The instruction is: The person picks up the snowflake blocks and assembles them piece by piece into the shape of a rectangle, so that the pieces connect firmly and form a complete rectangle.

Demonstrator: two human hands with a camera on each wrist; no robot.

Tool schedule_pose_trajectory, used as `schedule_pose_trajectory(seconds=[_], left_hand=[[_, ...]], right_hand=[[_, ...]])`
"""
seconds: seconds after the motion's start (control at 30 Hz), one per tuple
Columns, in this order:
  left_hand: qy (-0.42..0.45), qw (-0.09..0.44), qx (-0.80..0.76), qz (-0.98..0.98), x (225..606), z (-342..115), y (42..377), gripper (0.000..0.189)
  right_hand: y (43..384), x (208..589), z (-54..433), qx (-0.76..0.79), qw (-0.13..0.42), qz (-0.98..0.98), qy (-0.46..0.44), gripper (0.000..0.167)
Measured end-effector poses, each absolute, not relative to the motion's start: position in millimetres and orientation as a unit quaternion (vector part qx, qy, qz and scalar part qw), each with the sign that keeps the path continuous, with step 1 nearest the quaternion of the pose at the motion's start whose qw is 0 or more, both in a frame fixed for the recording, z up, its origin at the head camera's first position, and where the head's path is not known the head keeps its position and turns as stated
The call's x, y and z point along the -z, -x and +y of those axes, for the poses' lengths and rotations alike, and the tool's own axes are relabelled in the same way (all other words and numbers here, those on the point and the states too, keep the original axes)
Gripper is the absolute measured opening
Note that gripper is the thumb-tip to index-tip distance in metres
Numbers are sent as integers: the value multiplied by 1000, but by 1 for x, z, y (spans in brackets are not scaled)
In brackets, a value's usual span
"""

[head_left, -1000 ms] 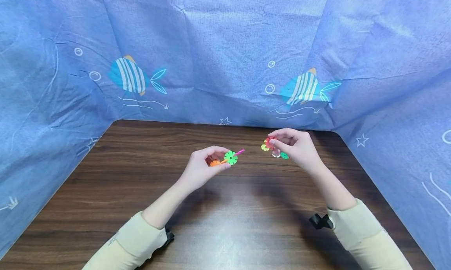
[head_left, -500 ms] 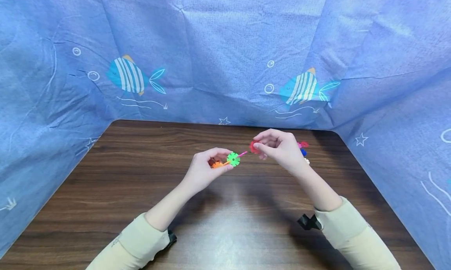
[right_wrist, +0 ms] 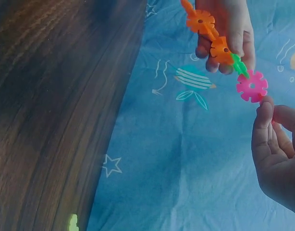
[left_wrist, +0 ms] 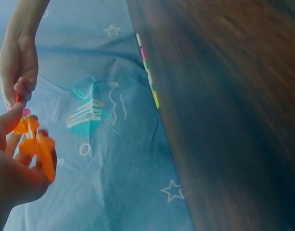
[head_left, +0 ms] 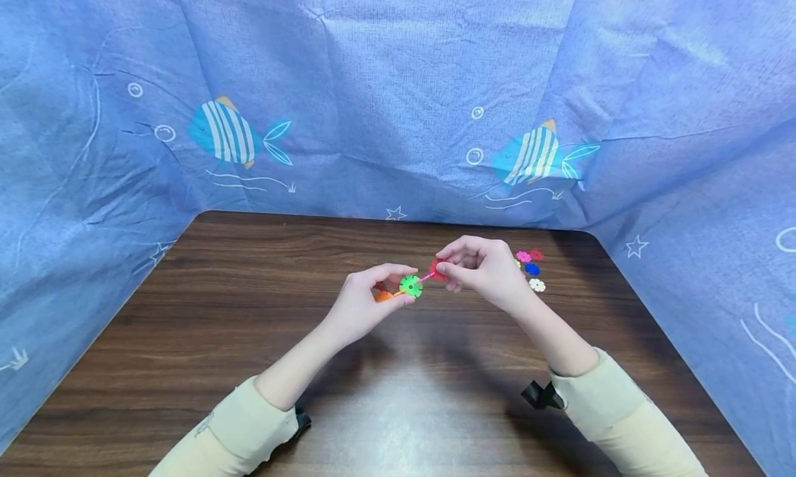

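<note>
My left hand holds a chain of notched plastic snowflake discs by thumb and fingers, raised over the table. Orange discs make up its near part, followed by a green disc and then a pink disc at the far end. Thumb and fingertips of my right hand pinch a red disc. That red disc sits right at the pink one's edge, mostly covered by fingers in the right wrist view.
Several loose discs lie on the brown wooden table beyond my right hand, among them a blue disc, a white disc and a pink one. A blue fish-print curtain surrounds the back and sides.
My right hand has carried the red disc left, away from the loose discs, to the pink disc's edge. The left hand has shifted slightly right, still holding the chain.
</note>
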State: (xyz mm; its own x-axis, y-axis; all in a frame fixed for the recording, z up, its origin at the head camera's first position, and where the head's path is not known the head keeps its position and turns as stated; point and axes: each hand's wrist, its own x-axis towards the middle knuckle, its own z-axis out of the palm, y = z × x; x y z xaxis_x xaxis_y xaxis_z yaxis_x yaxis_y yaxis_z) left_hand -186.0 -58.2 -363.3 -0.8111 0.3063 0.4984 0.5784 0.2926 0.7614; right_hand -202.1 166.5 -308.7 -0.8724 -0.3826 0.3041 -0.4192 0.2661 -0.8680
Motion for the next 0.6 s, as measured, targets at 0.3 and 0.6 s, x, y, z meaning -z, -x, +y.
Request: schedule_pose_trajectory(seconds=[0.3, 0.6], left_hand=[[262, 136, 554, -779, 358, -55, 184, 16], [259, 176, 562, -765, 357, -53, 184, 13]], right_hand=[[199, 312, 162, -557, 1, -789, -259, 16], [197, 317, 158, -592, 8, -773, -228, 15]])
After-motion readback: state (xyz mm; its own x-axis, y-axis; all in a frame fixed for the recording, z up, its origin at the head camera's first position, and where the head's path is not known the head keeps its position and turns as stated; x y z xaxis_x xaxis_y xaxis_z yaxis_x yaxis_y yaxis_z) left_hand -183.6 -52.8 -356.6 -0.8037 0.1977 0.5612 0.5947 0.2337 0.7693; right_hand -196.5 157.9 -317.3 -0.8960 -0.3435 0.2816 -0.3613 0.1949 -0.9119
